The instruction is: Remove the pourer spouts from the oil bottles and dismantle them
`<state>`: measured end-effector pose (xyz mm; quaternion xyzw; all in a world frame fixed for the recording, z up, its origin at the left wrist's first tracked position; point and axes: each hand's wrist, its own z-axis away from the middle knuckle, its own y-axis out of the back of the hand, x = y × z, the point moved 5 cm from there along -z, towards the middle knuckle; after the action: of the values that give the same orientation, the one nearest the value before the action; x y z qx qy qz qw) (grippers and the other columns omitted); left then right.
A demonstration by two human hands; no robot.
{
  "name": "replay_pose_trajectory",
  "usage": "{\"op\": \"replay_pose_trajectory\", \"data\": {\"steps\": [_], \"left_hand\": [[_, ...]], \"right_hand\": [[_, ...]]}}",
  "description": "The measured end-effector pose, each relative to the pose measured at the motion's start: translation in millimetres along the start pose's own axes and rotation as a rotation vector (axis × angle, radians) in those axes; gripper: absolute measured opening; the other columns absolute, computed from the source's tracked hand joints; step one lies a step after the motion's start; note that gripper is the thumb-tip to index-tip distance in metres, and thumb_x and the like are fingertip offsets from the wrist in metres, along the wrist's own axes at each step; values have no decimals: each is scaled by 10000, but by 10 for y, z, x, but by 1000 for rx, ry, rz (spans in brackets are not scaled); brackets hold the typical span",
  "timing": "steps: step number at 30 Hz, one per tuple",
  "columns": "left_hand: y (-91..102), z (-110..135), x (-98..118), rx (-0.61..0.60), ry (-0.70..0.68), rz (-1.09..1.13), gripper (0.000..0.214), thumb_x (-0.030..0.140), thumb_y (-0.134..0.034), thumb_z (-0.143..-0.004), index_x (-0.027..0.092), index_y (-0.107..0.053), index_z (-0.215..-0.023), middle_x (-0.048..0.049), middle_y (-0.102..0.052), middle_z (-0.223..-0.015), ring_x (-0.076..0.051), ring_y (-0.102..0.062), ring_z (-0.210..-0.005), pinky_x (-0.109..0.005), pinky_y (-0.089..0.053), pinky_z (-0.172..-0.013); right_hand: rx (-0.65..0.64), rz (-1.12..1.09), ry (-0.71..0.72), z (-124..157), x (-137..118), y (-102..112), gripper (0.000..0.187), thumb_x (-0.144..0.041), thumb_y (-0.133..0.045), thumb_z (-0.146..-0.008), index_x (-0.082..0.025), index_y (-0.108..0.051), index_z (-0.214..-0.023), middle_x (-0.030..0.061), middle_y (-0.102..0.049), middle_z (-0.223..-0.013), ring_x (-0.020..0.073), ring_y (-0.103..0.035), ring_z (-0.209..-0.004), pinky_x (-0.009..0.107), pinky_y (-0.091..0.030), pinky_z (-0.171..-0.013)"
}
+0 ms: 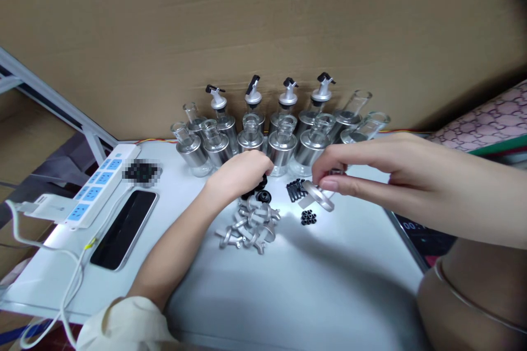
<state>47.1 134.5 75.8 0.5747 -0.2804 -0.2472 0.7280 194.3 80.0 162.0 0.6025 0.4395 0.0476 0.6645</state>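
My right hand [362,175] pinches a silver bottle pourer [318,196] between thumb and fingers, its round collar tilted above the table. My left hand [242,171] reaches down with curled fingers at several black stoppers [263,196]. Its fingertips are mostly hidden, so what they grip cannot be made out. Just in front of it lies a loose pile of silver pourers [251,225]. Beneath and beside the right hand are small black levers [295,190] in a row and a cluster of little black caps [308,218].
Glass bottles with steel bands [282,148] stand in rows at the back; several rear ones carry pourers [287,96]. A cardboard wall [263,22] rises behind. On the left lie a phone [125,230], a power strip [96,186], white cables [76,269] and a blurred-out dark item [142,172].
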Motion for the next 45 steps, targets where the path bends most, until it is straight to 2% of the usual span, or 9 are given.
{"op": "replay_pose_trajectory", "data": {"steps": [3, 13, 19, 24, 28, 32, 37, 41, 45], "left_hand": [[-5, 10, -39, 12, 18, 19, 205, 19, -536, -755, 160, -653, -845, -57, -670, -876, -203, -643, -860, -284, -467, -745], [-6, 0, -16, 18, 68, 54, 196, -5, -541, -745, 141, -657, -805, -72, -673, -833, -208, -640, -811, -282, -453, -684], [-24, -5, -32, 7, 97, 68, 187, 7, -552, -758, 137, -669, -829, -83, -674, -847, -219, -642, -817, -286, -442, -672], [74, 71, -33, -35, 103, 89, 95, 113, -584, -791, 144, -673, -790, -62, -656, -777, -193, -616, -747, -259, -397, -605], [253, 200, -84, -23, 158, 127, 160, 186, -525, -846, 161, -682, -835, -38, -670, -751, -161, -595, -680, -253, -382, -596], [416, 358, -216, 31, 267, 133, 214, 252, -503, -873, 171, -691, -937, -41, -694, -814, -163, -614, -707, -250, -401, -614], [494, 445, -296, 97, 298, 131, 242, 278, -524, -866, 176, -678, -1023, -38, -707, -897, -177, -638, -795, -251, -436, -683], [549, 457, -277, 179, 238, 183, 220, 295, -515, -869, 189, -675, -975, -22, -703, -890, -159, -628, -769, -241, -434, -675], [695, 566, -299, 344, 225, 224, 188, 283, -506, -872, 193, -667, -908, -5, -686, -803, -141, -607, -701, -236, -432, -655]], "right_hand": [[-72, -29, 8, 0, 7, -33, 331, -486, -433, -927, -242, -629, -821, -17, -650, -692, 135, -555, -523, 256, -405, -503], [-80, -26, -15, -18, 15, -34, 323, -470, -416, -927, -242, -618, -818, -20, -654, -691, 133, -559, -523, 258, -405, -499], [-138, -21, -46, -26, 13, -64, 278, -414, -422, -919, -226, -588, -797, -14, -628, -656, 133, -556, -535, 249, -390, -501], [-293, 65, -50, -92, -10, -388, 210, -266, -409, -930, -204, -526, -767, -39, -521, -569, 94, -426, -447, 224, -291, -450], [-389, 202, -33, -241, -97, -742, 167, -132, -455, -881, -180, -529, -739, -25, -498, -582, 98, -377, -470, 247, -241, -469], [-292, 154, 48, -447, -209, -970, 175, -133, -433, -922, -164, -575, -824, 3, -563, -666, 115, -421, -529, 258, -263, -516], [-186, 194, 189, -630, -208, -1266, 205, -80, -434, -929, -155, -610, -855, 37, -587, -741, 181, -509, -792, 294, -323, -690], [-222, 228, 208, -669, -202, -1461, 226, 3, -446, -888, -138, -622, -863, 56, -614, -762, 205, -522, -873, 317, -310, -726], [-265, 231, 205, -644, -256, -1508, 211, -20, -442, -908, -117, -629, -918, 77, -655, -809, 220, -542, -912, 327, -316, -743]]}}
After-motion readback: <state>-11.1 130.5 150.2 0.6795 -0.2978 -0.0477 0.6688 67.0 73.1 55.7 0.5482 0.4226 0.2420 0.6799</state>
